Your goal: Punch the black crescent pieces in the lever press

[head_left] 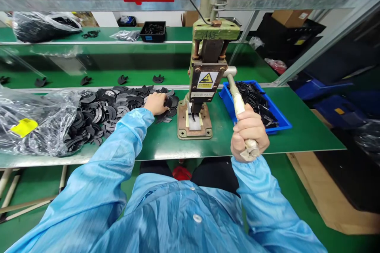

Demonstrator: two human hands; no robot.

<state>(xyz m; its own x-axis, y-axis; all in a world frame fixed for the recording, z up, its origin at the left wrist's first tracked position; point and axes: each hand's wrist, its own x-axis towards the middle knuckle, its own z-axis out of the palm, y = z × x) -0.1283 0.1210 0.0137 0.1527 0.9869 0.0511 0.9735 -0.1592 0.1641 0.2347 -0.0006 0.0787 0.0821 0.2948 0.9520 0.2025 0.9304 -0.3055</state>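
1. Press [208,63]: on the tabletop [160,144], centre; lever [238,101] at its right side.
2. Heap of pieces [109,112]: on the tabletop, left of the press.
3. Bag [41,126]: on the tabletop, at the heap's left.
4. Open bin [280,125]: on the tabletop, right of the press; parts [261,102] inside.
5. Belt [139,77]: behind the tabletop; spaced row of pieces on it.
6. Rear shelf [101,38]: behind the belt; tray [153,38] upon it.
7. Left hand [156,104]: at the heap's right edge.
8. Right hand [249,132]: around the lever.
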